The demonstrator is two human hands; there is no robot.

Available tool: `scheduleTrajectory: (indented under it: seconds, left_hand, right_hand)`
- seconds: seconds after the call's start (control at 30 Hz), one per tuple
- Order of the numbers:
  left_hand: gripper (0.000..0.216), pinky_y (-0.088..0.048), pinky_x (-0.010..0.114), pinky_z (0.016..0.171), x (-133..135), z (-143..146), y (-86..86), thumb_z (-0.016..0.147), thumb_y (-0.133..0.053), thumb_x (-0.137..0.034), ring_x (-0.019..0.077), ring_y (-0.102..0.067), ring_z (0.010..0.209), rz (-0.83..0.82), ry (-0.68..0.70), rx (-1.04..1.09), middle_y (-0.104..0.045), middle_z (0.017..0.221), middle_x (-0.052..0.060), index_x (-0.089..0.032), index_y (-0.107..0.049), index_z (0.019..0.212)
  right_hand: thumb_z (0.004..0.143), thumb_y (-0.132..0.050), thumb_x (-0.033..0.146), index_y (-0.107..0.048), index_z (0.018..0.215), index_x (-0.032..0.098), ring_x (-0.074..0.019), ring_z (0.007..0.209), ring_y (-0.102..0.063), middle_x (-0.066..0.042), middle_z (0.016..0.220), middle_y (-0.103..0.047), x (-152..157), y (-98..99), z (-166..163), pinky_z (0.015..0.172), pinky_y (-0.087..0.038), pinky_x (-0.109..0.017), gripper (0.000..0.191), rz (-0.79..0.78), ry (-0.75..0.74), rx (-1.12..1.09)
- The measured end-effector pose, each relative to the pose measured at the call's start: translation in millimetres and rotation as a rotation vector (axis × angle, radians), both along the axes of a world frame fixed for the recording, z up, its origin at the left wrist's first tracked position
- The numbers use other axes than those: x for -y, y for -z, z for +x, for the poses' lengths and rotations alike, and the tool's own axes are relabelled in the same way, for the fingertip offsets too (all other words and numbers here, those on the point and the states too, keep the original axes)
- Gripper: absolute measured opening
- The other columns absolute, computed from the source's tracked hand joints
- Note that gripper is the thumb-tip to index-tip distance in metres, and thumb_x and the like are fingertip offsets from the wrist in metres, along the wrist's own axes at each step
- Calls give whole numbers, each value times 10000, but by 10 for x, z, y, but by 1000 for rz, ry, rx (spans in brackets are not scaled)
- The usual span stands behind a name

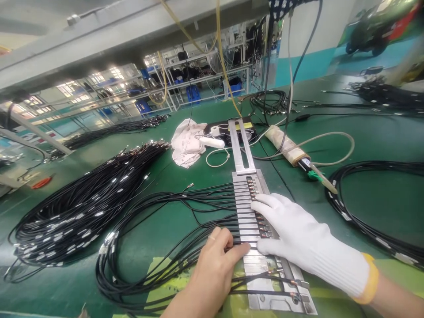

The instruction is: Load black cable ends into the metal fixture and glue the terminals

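A long metal fixture [244, 183] lies on the green bench, with several black cables [185, 207] laid across its slots, their copper ends on the right side. My bare left hand [217, 260] presses thumb and fingers together on the cables at the fixture's left edge. My right hand [298, 240], in a white knit glove, lies flat on the fixture with its fingers stretched over the copper cable ends.
A big bundle of black cables [76, 207] lies at the left, another coil [367, 207] at the right. A soldering iron [300, 159] with a wrapped handle, a white cloth [187, 143] and a black box [228, 130] lie behind the fixture.
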State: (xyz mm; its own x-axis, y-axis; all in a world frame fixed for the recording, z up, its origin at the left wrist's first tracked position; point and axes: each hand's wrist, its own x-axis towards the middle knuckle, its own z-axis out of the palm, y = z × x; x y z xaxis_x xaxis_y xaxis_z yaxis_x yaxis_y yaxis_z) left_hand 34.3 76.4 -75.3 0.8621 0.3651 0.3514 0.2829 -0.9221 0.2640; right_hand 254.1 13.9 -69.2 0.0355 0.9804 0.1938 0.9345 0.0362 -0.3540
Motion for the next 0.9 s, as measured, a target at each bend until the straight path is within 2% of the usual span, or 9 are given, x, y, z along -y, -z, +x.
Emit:
scheduleTrajectory:
  seconds: [0.17,0.33,0.4,0.5,0.6,0.73,0.83,0.9]
  left_hand:
    - [366,-391,268,579,-6,-7,5,980,-337,-49,177,-452,712,80,54,-32,-495,809,59,-157,-664,1105]
    - [312,-479,350,690,5,-49,39,984,-380,-73,209,-501,828,110,120,-101,-572,958,103,-119,-586,1213]
    - [301,-500,370,721,-3,-52,43,987,-388,-89,220,-515,865,132,134,-123,-585,987,115,-103,-571,1226]
    - [297,-511,362,711,-23,-28,18,981,-382,-61,212,-533,849,197,112,-89,-601,976,110,-119,-596,1178]
    - [328,-522,372,736,-7,1,-40,968,-382,-40,221,-557,887,178,64,-48,-610,1011,110,-168,-623,1148]
    - [303,-515,386,806,102,-35,-120,956,-401,-39,231,-565,939,31,-39,5,-614,1047,119,-166,-618,1125]
    - [224,-501,366,780,181,-126,-155,980,-431,-87,215,-568,872,-103,-77,-48,-623,972,86,-183,-614,1067]
    - [200,-495,373,784,210,-187,-156,990,-434,-113,216,-567,854,-160,-77,-105,-624,932,68,-197,-613,1022]
  right_hand:
    - [658,-766,315,-649,1267,193,-456,1277,-489,-148,1380,-587,29,30,-7,1013,-480,-622,632,-55,13,-19]
    - [706,-726,319,-651,1267,207,-480,1270,-492,-148,1365,-601,25,-12,-37,970,-505,-640,577,-65,-22,37]
    - [702,-716,292,-662,1245,204,-476,1250,-508,-148,1352,-609,1,-38,-51,939,-526,-626,552,-84,-33,54]
    - [681,-721,266,-652,1254,209,-443,1266,-500,-136,1361,-602,-30,-40,-47,985,-500,-604,580,-57,-30,26]
    - [697,-726,336,-636,1269,224,-405,1305,-480,-114,1411,-568,-41,-29,19,1046,-453,-588,590,-48,18,-102]
    - [864,-567,485,-600,1299,305,-320,1232,-583,-37,1396,-596,-42,-98,186,1072,-442,-534,472,-85,183,-450]
    - [933,-459,500,-629,1245,267,-276,1218,-601,-35,1291,-672,-60,-154,286,1092,-441,-448,426,-58,148,-666]
    - [927,-467,498,-649,1203,244,-270,1231,-594,-40,1265,-687,-82,-153,315,1089,-449,-417,417,-27,125,-722]
